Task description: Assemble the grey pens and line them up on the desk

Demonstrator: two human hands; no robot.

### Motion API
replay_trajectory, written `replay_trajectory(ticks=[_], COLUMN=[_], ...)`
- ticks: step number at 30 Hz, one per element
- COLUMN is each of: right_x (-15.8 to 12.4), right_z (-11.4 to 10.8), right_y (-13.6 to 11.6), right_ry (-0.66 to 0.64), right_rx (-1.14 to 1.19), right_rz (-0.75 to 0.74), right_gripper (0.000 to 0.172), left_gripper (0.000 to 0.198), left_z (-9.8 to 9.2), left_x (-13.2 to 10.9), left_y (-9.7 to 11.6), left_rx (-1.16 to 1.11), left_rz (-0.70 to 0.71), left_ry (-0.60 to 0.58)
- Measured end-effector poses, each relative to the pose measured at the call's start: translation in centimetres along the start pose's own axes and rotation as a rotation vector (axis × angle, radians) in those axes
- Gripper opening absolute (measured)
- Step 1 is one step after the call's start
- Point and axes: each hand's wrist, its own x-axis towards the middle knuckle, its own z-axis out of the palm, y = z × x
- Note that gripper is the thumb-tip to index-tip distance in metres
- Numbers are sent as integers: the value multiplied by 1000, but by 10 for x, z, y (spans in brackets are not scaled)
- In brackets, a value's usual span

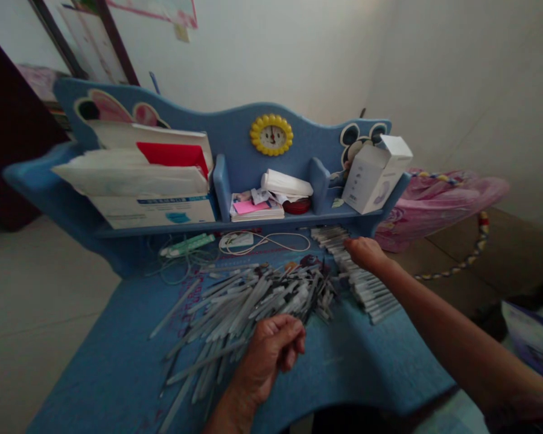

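Observation:
A loose heap of thin grey and white pens [248,301] lies spread over the middle of a blue desk [117,361]. My left hand [274,349] rests at the near edge of that heap, fingers curled in; whether it holds anything I cannot make out. My right hand [366,253] reaches to the far right and rests on a neat row of stacked pens [366,283] that runs toward the shelf; its fingers are hidden from me.
A blue desk shelf [235,144] at the back holds books and papers [154,175], a yellow flower clock [271,135], small notes and a white box [375,175]. White cables [262,242] lie beneath it. A pink bag [434,205] sits beyond the desk's right edge.

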Motion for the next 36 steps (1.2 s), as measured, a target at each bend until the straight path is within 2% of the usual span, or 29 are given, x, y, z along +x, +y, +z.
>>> replay_trajectory(ticks=[2,5,12,15,18,22,27,36], right_x=[15,28,33,24,6,-29,-64,-66], right_z=[6,13,15,11,5,1,7,11], right_y=[2,2,7,5,-3,-25,-56,-76], right_ry=[-52,-105,-122,-87,-48,-15,-20,-32], right_rx=[-14,-28,-29,-11,27,94,136,90], right_rz=[-11,-21,-40,-48,-74,-187,-313,-383], right_gripper=[22,30,30,24,27,30,28,28], left_gripper=[26,25,24,25,24,25,24,24], left_z=[-1,-2,-1,-2,-2,-1,0,-3], left_x=[1,2,2,2,1,1,1,0], left_y=[0,-1,-1,-1,0,1,1,2], left_rx=[-1,-2,-3,-9,-15,-30,-34,-29], left_rz=[-5,-3,-3,5,11,33,54,126], left_ry=[8,14,7,11,10,1,17,23])
